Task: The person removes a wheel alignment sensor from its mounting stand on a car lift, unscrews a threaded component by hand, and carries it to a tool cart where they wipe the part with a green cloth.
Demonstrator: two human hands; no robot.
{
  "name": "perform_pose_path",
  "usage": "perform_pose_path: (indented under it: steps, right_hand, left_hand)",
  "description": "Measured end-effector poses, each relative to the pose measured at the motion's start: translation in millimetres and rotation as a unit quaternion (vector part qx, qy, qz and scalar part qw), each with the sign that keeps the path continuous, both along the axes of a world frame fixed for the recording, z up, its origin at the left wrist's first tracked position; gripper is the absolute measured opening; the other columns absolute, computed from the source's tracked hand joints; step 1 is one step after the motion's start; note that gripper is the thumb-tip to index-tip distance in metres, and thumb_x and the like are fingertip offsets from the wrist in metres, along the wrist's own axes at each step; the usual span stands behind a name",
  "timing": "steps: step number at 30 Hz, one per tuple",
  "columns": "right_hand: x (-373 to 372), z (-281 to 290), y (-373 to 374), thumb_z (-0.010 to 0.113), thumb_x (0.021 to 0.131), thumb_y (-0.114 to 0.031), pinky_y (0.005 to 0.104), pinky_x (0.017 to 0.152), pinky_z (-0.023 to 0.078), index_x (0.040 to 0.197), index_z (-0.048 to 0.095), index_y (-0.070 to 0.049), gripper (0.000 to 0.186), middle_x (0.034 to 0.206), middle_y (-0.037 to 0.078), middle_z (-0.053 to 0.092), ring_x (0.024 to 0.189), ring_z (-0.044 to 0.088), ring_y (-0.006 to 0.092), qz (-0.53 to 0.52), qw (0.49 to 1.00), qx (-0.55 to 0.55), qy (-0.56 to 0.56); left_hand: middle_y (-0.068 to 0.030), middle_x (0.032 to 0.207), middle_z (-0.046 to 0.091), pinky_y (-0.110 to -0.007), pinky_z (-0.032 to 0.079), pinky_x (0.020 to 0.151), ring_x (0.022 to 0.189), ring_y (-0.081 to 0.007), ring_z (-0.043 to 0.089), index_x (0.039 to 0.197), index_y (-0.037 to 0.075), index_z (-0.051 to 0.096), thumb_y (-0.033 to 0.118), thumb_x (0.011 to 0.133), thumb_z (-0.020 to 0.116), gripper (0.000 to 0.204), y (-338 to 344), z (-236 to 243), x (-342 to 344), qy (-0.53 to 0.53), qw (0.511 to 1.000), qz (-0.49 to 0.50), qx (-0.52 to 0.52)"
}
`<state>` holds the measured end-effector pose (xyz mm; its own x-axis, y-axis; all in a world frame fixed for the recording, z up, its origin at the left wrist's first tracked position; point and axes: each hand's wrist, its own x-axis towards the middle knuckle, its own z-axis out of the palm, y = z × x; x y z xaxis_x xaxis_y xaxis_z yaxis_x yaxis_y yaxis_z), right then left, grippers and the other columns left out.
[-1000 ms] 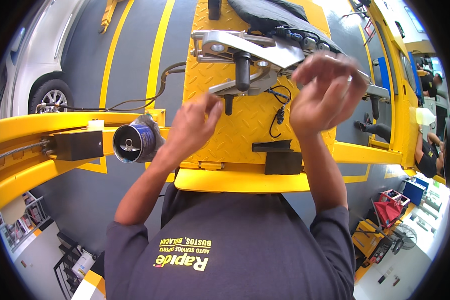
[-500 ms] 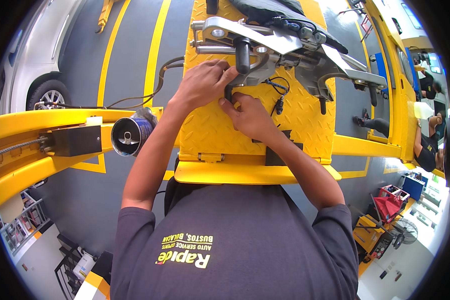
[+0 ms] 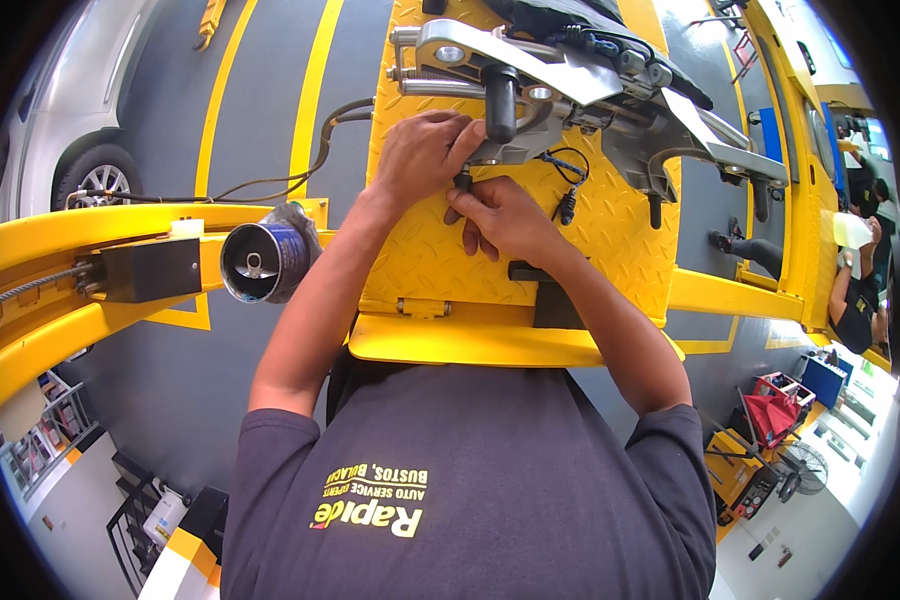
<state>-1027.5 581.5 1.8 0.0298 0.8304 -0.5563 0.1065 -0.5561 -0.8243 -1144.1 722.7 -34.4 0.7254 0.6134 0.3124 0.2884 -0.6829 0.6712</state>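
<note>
Both your hands meet at one short black peg [image 3: 463, 181]

Nearest you, a black block [image 3: 557, 305] sits by the close edge of the yellow tread-plate platform [image 3: 620, 265]. Just beyond, your right hand [image 3: 515, 215] has its fingers narrow, seemingly pinching the peg. Your left hand [image 3: 417, 157] is beside it; its fingers are partly hidden, so I cannot tell their grip. The silver wheel clamp [image 3: 483, 45] lies beyond, over the platform. You seem to be handling its peg; the next move likely calls for a steady clamp.
</note>
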Motion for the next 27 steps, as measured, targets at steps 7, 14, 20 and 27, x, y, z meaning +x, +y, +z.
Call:
perform_pose_path:
  steps: [7,14,20,27]
  right_hand:
    - [-4,4,0,0.059,0.11,-0.036,0.0259,0.048,0.045,0.097,0.073,0.003,0.043,0.064,0.009,0.068,0.044,0.057,0.0122,-0.032,0.998,-0.028,0.037]
    - [-7,13,-6,0.061,0.109,-0.036,0.0281,0.053,0.047,0.102,0.074,0.006,0.045,0.072,0.013,0.071,0.05,0.06,0.0151,-0.058,0.99,-0.078,0.106]
    - [-9,8,-9,0.064,0.108,-0.038,0.0238,0.051,0.045,0.105,0.075,0.004,0.044,0.073,0.012,0.073,0.051,0.061,0.013,-0.063,0.982,-0.091,0.151]
    - [-8,33,-24,0.062,0.11,-0.042,0.02,0.048,0.043,0.108,0.074,0.0,0.044,0.07,0.006,0.072,0.05,0.061,0.0077,-0.027,0.968,-0.105,0.227]
  left_hand:
    - [-0.0216,0.08,0.071,-0.048,0.052,0.067,0.075,-0.042,0.069,0.093,0.001,0.072,0.042,0.108,0.058,0.046,1,-1,-1,-0.017,0.998,-0.003,-0.058]
    - [-0.0203,0.091,0.073,-0.045,0.053,0.073,0.082,-0.0401,0.071,0.103,0.0,0.074,0.036,0.105,0.064,0.038,-1,11,-7,-0.002,0.991,0.025,-0.132]
    - [-0.019,0.104,0.075,-0.046,0.056,0.081,0.094,-0.0382,0.072,0.11,0.0,0.074,0.046,0.108,0.059,0.049,1,7,-14,0.001,0.996,0.038,-0.079]
    - [-0.0228,0.111,0.076,-0.04,0.057,0.089,0.103,-0.0317,0.075,0.117,-0.008,0.071,0.029,0.107,0.066,0.039,-53,89,-76,0.009,0.96,0.205,-0.19]
